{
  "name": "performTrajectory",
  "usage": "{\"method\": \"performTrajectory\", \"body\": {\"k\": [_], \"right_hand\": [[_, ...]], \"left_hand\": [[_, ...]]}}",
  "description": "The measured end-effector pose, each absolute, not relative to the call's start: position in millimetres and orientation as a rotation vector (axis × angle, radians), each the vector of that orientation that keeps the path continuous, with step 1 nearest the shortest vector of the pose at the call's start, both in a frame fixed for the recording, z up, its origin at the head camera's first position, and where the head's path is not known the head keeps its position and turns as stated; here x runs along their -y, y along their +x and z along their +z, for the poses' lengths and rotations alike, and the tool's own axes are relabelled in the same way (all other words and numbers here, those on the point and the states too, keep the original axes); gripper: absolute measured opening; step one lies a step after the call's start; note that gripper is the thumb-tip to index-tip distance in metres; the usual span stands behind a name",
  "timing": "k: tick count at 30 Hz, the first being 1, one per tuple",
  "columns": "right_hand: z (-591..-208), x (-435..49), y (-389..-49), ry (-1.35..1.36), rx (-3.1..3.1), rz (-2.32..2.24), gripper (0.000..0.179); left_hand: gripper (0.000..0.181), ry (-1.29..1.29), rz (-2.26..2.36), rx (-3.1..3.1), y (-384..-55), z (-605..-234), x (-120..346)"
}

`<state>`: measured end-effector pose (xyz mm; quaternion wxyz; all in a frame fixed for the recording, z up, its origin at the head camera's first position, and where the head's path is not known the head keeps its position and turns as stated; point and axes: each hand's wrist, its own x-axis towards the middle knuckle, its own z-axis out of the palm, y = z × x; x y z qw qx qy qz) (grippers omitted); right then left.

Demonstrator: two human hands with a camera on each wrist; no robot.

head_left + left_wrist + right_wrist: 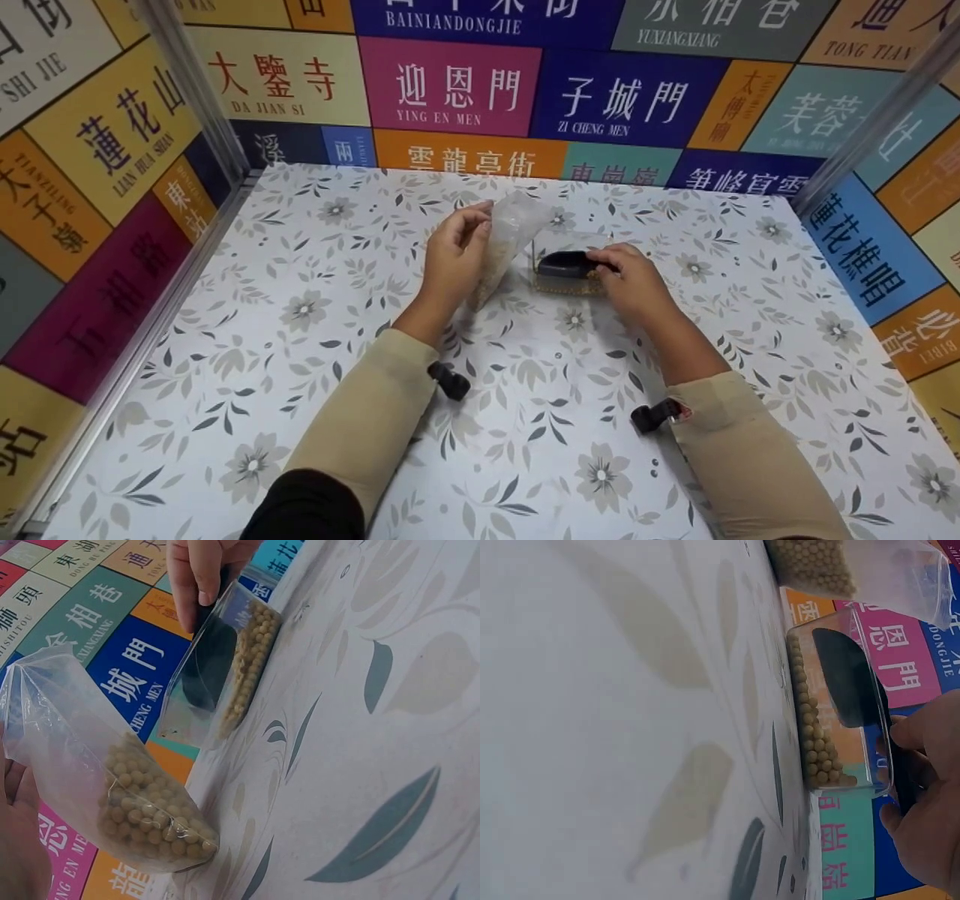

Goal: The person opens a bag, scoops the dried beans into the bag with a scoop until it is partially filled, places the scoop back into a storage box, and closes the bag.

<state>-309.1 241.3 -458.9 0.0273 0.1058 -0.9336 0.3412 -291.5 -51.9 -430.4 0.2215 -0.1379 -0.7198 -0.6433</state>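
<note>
My left hand [456, 251] holds a clear plastic bag [517, 225] by its upper side. Small round tan beans or beads [146, 814] fill the bag's lower part, which is at the tabletop. To its right, a clear rectangular box [861, 622] has a layer of the same tan balls [817, 742] along its bottom. My right hand [626, 277] pinches the handle of a black scoop [847, 682] at the box's right edge. The scoop's bowl is inside the box, above the balls in the right wrist view.
A white table [525, 450] with a grey leaf and flower print lies under both arms. Colourful wall panels [450, 82] with place names stand behind it and along both sides. Metal posts [199, 90] rise at the back corners.
</note>
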Motion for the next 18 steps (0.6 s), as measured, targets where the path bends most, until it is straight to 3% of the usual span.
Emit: {"method": "performTrajectory", "body": {"k": [18], "right_hand": [[-449.9, -232.3, -308.0, 0.266, 2.898, 1.102, 0.035]], "left_hand": [[0.013, -0.377, -1.761, 2.011, -290.5, -428.8, 51.2]]}}
